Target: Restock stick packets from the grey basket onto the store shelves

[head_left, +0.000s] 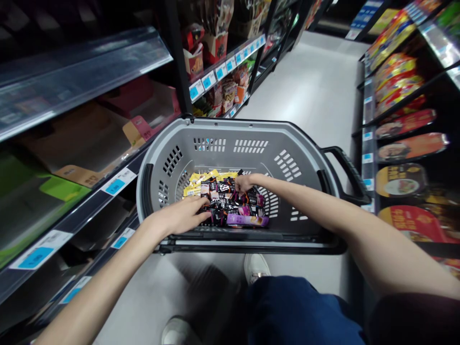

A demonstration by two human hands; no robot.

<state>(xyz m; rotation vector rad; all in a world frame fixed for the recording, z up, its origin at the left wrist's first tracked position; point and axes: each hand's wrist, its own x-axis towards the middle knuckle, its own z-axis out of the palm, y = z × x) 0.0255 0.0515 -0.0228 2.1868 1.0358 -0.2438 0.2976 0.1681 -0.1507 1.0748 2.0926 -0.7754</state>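
Note:
A grey plastic shopping basket (pixel 212 132) stands in front of me with both my hands inside it. Small black snack packets (pixel 219 187) with orange and purple marks lie in rows on its bottom. Yellow packets (pixel 199 178) lie behind them, and one long purple packet (pixel 247 220) is at the near side. My left hand (pixel 189 213) rests at the left end of the black packets, thumb and fingers apart. My right hand (pixel 244 184) is closed, fingers curled down around a black packet at the far right of the rows; the fingertips are partly hidden.
Shelves with cardboard display boxes (pixel 86 139) and blue price tags line the left. Another rack (pixel 215 72) of snacks stands farther on. On the right are shelves with bagged and bowl-packed foods (pixel 400 179). A grey aisle floor (pixel 309 72) runs ahead; my shoes are below the basket.

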